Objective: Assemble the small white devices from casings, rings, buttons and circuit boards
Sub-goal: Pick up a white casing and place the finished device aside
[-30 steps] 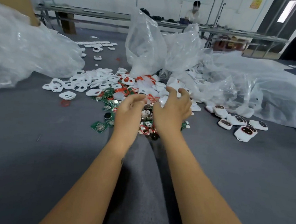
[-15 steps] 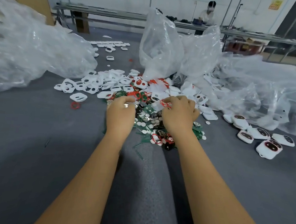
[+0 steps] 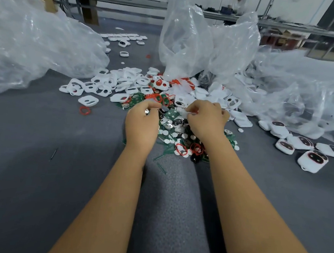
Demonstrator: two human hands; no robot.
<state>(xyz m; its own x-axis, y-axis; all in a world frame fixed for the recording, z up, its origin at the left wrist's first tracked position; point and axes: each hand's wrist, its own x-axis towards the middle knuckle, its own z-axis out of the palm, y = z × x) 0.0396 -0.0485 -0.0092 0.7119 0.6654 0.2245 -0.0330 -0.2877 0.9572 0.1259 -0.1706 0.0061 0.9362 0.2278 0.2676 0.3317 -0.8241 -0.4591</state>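
Both hands are over a heap of parts on the grey table. My left hand [image 3: 141,124] has its fingers curled round a small silver part [image 3: 147,111]. Just to its right, my right hand [image 3: 206,120] pinches a small white piece with a red ring [image 3: 190,112] at its fingertips. Under and around the hands lie white round buttons [image 3: 169,134], green circuit boards [image 3: 133,101] and red rings [image 3: 180,148]. White casings [image 3: 106,82] are piled behind to the left. Several assembled white devices [image 3: 313,160] sit at the right.
Large clear plastic bags stand at the left [image 3: 39,44], at the back centre [image 3: 188,39] and at the right [image 3: 303,90]. A loose red ring [image 3: 84,110] and one casing [image 3: 88,100] lie left of the heap. The grey table [image 3: 40,167] stretches toward me.
Both hands drew closer together over the heap and curled their fingers. The right hand picked up a white piece with a red ring. The camera tilted down.
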